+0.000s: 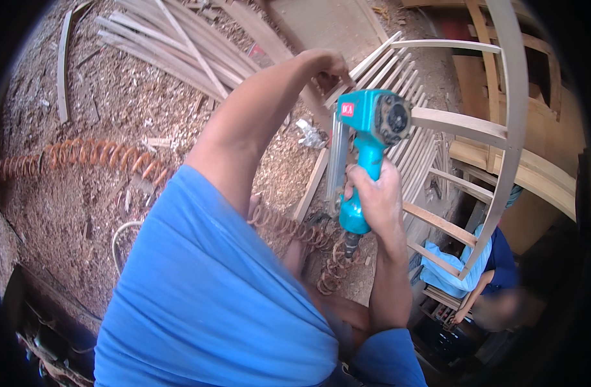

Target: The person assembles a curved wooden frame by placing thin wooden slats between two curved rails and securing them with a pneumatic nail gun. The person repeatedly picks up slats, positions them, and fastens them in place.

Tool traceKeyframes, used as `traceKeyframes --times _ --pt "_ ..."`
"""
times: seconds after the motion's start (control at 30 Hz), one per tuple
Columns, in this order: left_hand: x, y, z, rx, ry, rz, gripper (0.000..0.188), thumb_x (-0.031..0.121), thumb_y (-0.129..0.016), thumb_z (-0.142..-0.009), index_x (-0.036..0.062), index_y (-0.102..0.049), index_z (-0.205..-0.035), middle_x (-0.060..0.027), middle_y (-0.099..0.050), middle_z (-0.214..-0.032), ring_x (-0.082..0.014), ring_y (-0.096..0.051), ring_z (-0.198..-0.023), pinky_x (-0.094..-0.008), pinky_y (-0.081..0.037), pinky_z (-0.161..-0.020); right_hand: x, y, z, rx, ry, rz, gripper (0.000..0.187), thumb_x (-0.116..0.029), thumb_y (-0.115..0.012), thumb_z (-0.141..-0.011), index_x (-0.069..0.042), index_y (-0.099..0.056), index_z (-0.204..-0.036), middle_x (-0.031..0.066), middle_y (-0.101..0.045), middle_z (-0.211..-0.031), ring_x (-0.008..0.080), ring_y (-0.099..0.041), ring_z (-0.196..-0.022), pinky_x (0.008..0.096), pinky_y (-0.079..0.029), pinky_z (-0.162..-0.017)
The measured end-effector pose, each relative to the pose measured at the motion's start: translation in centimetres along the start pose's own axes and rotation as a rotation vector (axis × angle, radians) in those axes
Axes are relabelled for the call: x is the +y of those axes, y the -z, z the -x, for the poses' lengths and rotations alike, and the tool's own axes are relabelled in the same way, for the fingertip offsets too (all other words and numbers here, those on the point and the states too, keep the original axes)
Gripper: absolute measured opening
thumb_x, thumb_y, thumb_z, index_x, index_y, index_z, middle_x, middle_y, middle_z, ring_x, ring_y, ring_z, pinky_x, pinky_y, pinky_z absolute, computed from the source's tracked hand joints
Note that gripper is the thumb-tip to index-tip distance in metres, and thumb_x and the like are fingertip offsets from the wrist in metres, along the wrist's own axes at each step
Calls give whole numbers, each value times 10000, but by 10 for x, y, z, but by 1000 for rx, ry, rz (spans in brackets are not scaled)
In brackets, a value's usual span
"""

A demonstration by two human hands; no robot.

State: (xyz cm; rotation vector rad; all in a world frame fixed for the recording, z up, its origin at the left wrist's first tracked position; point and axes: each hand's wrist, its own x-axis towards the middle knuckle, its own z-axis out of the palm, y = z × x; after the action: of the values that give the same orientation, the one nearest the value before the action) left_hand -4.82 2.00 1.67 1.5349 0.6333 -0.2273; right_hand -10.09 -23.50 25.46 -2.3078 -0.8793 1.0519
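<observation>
Nail gun (371, 140): judged heavy, stiff; best held by handle (369, 165).
Right hand (382, 193): wrapped around handle.
Left hand (334, 68): curled by slats (416, 151); grip cannot be told.

rungs (460, 122) right of the nailer (371, 151) obstruct; gaps between seem passable.

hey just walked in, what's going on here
A person's right hand holds a teal nail gun by its grip, beside a slatted wooden frame. The left hand is near the slats' far end; its grip is unclear. Behind the frame, a co-worker in dark blue bends down.
</observation>
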Motion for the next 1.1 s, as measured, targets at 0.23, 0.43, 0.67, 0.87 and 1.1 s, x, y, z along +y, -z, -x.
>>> traceKeyframes --times 0.23,0.43,0.67,0.87,1.1 --pt "11 -5 -9 46 -4 -85 420 376 -730 -845 182 -729 -1217 -82 -725 -1142 -237 -681 -1017 -442 -557 -884 -8 -20 -12 -9 12 54 178 -199 -641 -929 -28 -592 -921 39 -602 -720 112 -597 -601 279 -494 -556" --pt "42 -2 -15 -16 202 -112 450 392 -641 -896 280 -688 -1330 -28 -720 -1236 -203 -678 -1034 -405 -536 -920 -16 -22 -23 7 -98 -3 175 -180 -655 -922 -15 -595 -925 37 -590 -766 111 -591 -621 282 -489 -554" --pt "40 0 1 -2 134 -71 483 486 -639 -910 236 -689 -1320 -17 -714 -1224 -157 -689 -947 -348 -557 -802 -30 -22 -25 5 -137 40 184 -171 -656 -910 -13 -576 -961 44 -586 -768 121 -588 -616 294 -499 -553" --pt "27 -8 6 24 46 -73 479 477 -652 -913 193 -693 -1297 -33 -722 -1194 -159 -695 -899 -349 -559 -774 -34 -17 -32 -31 -143 71 182 -174 -658 -906 -21 -569 -949 46 -584 -765 125 -588 -611 301 -501 -551" --pt "23 -16 -6 -14 46 -37 470 453 -662 -919 146 -697 -1273 -50 -734 -1156 -165 -703 -854 -356 -561 -755 -40 -3 -5 15 -112 113 201 -200 -657 -921 -21 -566 -937 40 -578 -745 116 -585 -615 271 -472 -559"
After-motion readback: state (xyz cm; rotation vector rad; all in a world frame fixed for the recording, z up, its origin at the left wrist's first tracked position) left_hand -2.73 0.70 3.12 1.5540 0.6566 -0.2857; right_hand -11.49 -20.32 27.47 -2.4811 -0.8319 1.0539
